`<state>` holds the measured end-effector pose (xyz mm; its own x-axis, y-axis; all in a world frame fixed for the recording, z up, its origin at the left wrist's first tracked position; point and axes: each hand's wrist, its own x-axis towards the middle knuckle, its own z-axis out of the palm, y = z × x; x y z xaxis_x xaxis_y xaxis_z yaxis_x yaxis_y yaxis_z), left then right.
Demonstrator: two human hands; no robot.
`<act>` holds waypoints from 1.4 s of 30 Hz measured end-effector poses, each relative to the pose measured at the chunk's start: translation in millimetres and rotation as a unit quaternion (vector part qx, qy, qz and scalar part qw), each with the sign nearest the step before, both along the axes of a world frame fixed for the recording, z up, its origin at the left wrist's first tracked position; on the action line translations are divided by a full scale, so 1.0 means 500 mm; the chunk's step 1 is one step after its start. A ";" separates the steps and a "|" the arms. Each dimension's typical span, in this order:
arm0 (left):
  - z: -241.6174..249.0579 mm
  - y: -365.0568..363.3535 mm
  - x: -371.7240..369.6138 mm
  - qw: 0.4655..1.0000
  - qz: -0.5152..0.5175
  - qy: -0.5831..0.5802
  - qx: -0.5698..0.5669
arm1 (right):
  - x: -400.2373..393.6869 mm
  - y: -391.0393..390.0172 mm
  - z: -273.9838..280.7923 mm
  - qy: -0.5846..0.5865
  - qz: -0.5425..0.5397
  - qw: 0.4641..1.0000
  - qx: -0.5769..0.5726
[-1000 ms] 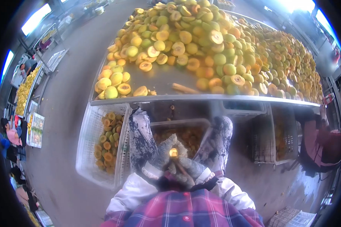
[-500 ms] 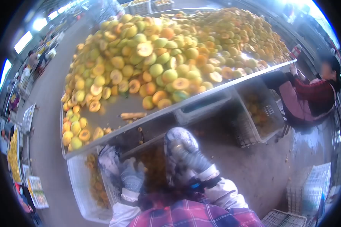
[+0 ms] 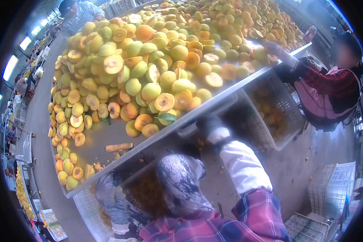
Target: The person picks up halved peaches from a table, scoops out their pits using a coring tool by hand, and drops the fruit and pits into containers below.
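My left hand [image 3: 120, 209], in a grey glove, is low beside my left knee, near a white crate [image 3: 88, 207] holding fruit. Its finger posture is not clear. My right hand [image 3: 210, 124], gloved and blurred, reaches forward below the table's front rim, close to a pale plastic tub [image 3: 187, 130]; whether it holds anything is not visible. Above it, a metal-rimmed table [image 3: 109, 133] bears a heap of yellow-green peaches [image 3: 151, 92], many cut in half. A halved peach [image 3: 164, 102] shows its brown centre near the rim.
A brown stick-like piece [image 3: 119, 147] lies on the tabletop. To the right, a seated co-worker [image 3: 330, 88] reaches over the peaches; a fruit-filled crate [image 3: 266, 109] stands beside them. Another person [image 3: 78, 16] is at the far side. White crates [image 3: 334, 187] sit lower right.
My right hand has moved from my knee, forward and right, to under the table rim. My left hand shifted down and left. The co-worker's arm now extends over the fruit, and another person appears behind.
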<state>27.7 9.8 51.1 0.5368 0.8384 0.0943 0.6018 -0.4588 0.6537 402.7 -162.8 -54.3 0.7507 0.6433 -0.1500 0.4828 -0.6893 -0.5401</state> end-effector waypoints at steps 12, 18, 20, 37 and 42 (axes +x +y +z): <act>0.078 0.171 0.048 0.989 0.010 -0.002 0.144 | 0.047 0.161 -0.127 -0.102 0.197 0.969 -0.111; 0.050 0.373 0.118 0.969 -0.019 0.047 0.242 | -0.113 0.048 0.004 -0.151 0.168 0.974 0.002; 0.024 0.470 0.129 0.949 0.029 0.078 0.305 | -0.155 0.008 0.063 -0.161 0.110 0.978 0.076; 0.032 0.490 0.136 0.979 0.109 0.167 -0.033 | -0.275 0.481 0.180 -0.146 0.414 0.894 -0.093; 0.053 0.383 0.064 0.756 0.010 -0.466 -0.460 | -0.279 0.524 0.187 -0.114 0.523 0.830 -0.157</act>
<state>59.8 201.4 77.6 0.5826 0.7867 -0.2043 -0.3153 0.4504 0.8353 263.1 99.2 39.4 -0.1616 0.9169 -0.3649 0.9708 0.0813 -0.2257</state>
